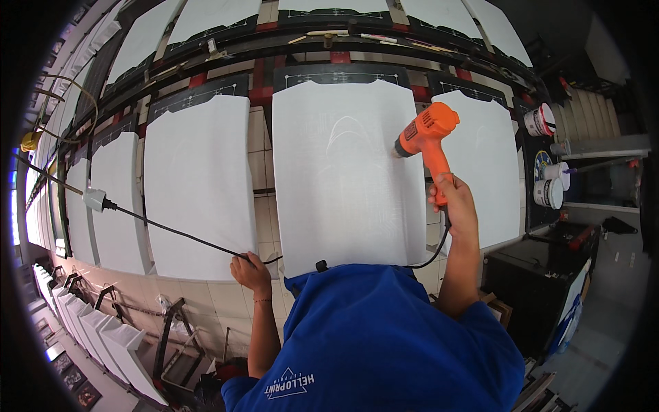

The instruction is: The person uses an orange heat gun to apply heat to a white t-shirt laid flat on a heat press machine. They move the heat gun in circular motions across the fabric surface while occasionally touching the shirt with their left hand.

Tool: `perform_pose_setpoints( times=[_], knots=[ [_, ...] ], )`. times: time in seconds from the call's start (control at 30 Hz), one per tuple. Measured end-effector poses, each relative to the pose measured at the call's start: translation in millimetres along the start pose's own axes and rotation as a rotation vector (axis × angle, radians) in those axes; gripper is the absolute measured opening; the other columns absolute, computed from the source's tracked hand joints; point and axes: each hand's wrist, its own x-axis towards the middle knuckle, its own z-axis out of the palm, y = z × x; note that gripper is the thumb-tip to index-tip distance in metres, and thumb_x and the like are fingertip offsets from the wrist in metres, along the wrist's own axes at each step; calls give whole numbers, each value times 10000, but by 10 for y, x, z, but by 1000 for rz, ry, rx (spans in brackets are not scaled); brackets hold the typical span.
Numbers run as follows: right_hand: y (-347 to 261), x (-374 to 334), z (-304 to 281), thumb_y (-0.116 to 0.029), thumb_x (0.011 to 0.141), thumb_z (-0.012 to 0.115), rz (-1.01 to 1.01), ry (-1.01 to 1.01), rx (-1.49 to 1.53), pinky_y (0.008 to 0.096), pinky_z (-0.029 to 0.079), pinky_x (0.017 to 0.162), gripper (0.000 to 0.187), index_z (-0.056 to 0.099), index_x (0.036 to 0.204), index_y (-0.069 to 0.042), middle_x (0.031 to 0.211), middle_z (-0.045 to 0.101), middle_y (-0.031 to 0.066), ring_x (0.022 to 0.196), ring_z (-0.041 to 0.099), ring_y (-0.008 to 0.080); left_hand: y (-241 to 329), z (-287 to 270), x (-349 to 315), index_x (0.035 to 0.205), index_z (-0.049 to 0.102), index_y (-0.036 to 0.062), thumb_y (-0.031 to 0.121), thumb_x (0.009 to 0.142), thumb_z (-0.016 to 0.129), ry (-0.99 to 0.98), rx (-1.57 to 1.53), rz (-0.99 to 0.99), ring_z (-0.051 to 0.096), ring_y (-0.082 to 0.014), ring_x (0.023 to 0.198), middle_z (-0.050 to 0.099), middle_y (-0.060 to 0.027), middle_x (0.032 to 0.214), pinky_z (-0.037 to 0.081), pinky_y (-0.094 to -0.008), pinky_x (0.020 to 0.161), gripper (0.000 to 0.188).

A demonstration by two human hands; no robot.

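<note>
My right hand point(454, 200) is wrapped round the handle of an orange heat gun point(427, 132). Its dark nozzle points left, over the right part of a white shirt point(343, 178) stretched on a board in front of me. Whether the nozzle touches the fabric I cannot tell. A faint arched outline shows on that shirt. At lower left, my left hand point(251, 271) is closed on the black power cord point(182, 237), beside the corner of another white shirt point(197, 185). The cord runs up left to a white socket connector point(94, 200).
Further white shirts point(480, 165) lie on boards to both sides. A dark rail point(329, 42) with sticks and tools on it crosses behind them. White tubs point(548, 193) stand at right, above a black cabinet point(532, 275). A metal frame point(175, 343) stands at lower left.
</note>
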Motion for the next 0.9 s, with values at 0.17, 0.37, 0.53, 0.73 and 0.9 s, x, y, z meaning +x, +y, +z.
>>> perform_pose_setpoints(
  times=[0.17, 0.37, 0.53, 0.73, 0.9],
  knots=[
    [-15, -33, -50, -287, 942, 610, 39, -55, -55, 237, 431, 521, 280, 585, 1011, -17, 761, 586, 18, 634, 565, 96, -9, 6, -12, 797, 574, 8, 147, 896, 574, 23, 11, 23, 520, -351, 805, 546, -130, 832, 406, -457, 718, 170],
    [88, -188, -87, -295, 939, 611, 59, -68, -136, 235, 436, 517, 281, 579, 999, -22, 749, 586, 19, 634, 574, 96, 8, -1, -9, 790, 574, 9, 152, 899, 573, 19, 1, 22, 522, -350, 808, 549, -127, 836, 409, -455, 724, 180],
    [112, -346, -58, -287, 936, 617, 41, -95, -116, 241, 439, 526, 279, 579, 1000, -18, 751, 585, 22, 642, 585, 105, 9, -8, -6, 798, 580, 7, 168, 911, 560, 10, 0, 12, 525, -348, 819, 554, -125, 842, 413, -461, 740, 197],
    [188, -181, 282, -288, 925, 632, 12, -157, -33, 245, 443, 533, 306, 588, 1029, -4, 765, 589, 26, 651, 591, 104, 17, -25, -9, 794, 585, 16, 167, 901, 564, 14, -6, 10, 525, -340, 820, 557, -116, 842, 410, -454, 736, 186],
    [192, -187, 530, -305, 944, 628, 110, -354, 13, 239, 456, 533, 315, 578, 1060, -16, 771, 601, 24, 658, 595, 102, 12, -51, 7, 794, 592, 13, 153, 895, 572, -4, -16, 20, 524, -339, 819, 561, -119, 843, 405, -455, 727, 175]
  ],
)
